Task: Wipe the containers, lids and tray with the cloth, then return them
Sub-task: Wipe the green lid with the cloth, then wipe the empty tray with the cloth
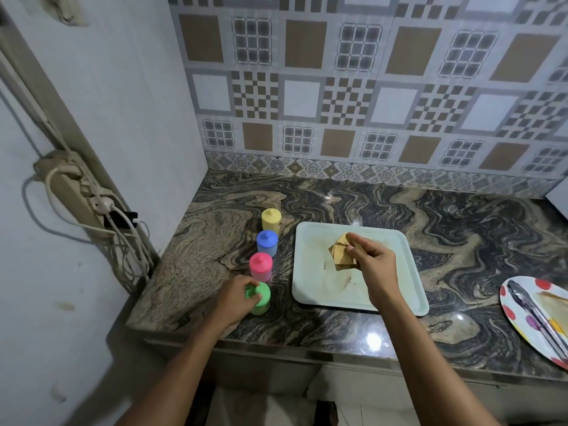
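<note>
On the marbled counter (338, 207), near its left edge, four small containers stand upright in one row that runs away from me: the green container (261, 304) is the nearest, then the pink container (260, 265), the blue container (267, 242) and the yellow container (271, 220). The pink, blue and yellow ones each carry a lid of their own colour with a small knob on top. They stand close together, and the pink one is just behind the green one.

My left hand (238, 298) grips the green container. The fingers are curled round its upper part, where the lid is, so the top is partly hidden. Its base stands on the counter.

To the right of the row lies the pale tray (310, 272), flat on the counter, with brownish smears and some dark marks on its floor. My right hand (373, 262) is above the middle of the tray and holds the tan cloth (339, 252), which is folded. The fingers are bent and pinch it from the top. I cannot tell surely if the cloth touches the tray floor.

At the far right edge, well apart from the tray, a plate with coloured dots (510, 305) carries metal tongs (531, 309). On the left wall hangs a power strip (70, 192) with plugs and cables.
</note>
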